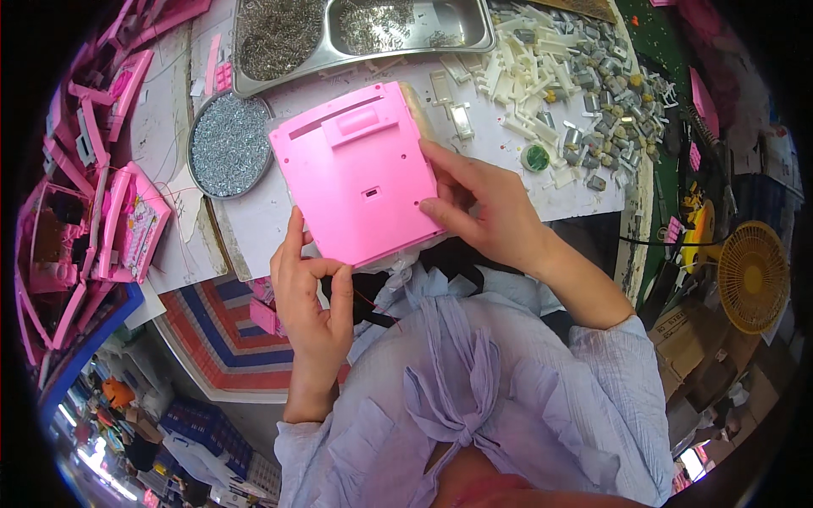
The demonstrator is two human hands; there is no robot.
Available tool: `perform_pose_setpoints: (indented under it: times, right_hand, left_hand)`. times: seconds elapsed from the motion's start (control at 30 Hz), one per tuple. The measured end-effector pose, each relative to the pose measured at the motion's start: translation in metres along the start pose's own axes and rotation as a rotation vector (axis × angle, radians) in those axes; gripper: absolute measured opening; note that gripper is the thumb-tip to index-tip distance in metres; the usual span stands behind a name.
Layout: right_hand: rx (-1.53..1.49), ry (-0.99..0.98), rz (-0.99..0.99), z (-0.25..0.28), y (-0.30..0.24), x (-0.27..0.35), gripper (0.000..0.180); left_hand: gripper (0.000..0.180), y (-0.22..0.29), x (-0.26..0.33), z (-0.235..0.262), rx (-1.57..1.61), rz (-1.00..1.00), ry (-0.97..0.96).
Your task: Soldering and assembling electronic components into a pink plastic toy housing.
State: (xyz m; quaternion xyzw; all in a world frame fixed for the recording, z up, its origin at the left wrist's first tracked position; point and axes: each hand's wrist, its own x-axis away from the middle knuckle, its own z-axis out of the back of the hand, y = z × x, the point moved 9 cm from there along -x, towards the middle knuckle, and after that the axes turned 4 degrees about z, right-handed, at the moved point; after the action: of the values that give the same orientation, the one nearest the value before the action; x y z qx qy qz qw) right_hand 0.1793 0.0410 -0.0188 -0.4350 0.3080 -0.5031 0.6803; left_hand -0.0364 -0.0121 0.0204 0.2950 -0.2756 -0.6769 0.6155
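A pink plastic casing [360, 186] is held up over the table's near edge, its flat face with screw holes and a small dark slot turned toward me. My right hand [478, 199] grips its right side, with the thumb on the face beside a screw hole and the fingers behind the edge. At the lower left corner, my left hand [309, 284] supports the casing with its fingers at the edge. What lies behind the casing is mostly hidden; a pale yellowish part shows past its upper right edge.
Beyond the casing stands a metal tray [364, 61] of small springs. A round dish [229, 144] of screws sits to its left. White plastic pieces and small motors [593, 118] are heaped at right. Pink casings [135, 220] pile up far left; a yellow fan [752, 278] stands right.
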Motion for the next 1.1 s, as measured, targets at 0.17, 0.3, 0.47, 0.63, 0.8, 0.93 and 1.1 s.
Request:
perform_pose_setpoints:
  times: [0.17,0.3,0.47,0.63,0.8,0.93,1.1]
  right_hand:
    - [0.188,-0.052,0.202,-0.003,-0.019,-0.007,0.064]
    - [0.423,-0.165,0.255,-0.008,-0.026,-0.011,0.058]
    - [0.603,-0.286,0.253,-0.016,-0.032,-0.025,0.046]
    - [0.713,-0.315,0.328,-0.012,-0.044,-0.032,0.042]
    - [0.794,-0.399,0.343,-0.022,-0.053,-0.039,0.039]
    - [0.862,-0.425,0.401,-0.027,-0.066,-0.043,0.027]
    - [0.879,-0.437,0.384,-0.030,-0.069,-0.046,0.020]
  left_hand:
    - [0.012,-0.010,0.008,-0.005,-0.027,0.016,-0.009]
    - [0.013,0.008,0.000,-0.002,-0.121,-0.161,0.037]
    - [0.011,0.014,-0.017,-0.013,-0.251,-0.247,-0.151]
    - [0.012,0.008,-0.015,-0.007,-0.159,-0.224,-0.145]
    - [0.008,0.000,-0.017,-0.001,-0.081,-0.269,-0.151]
    - [0.014,-0.031,-0.040,0.016,0.334,-0.050,-0.303]
    - [0.016,0.001,-0.050,0.004,0.119,-0.333,-0.195]
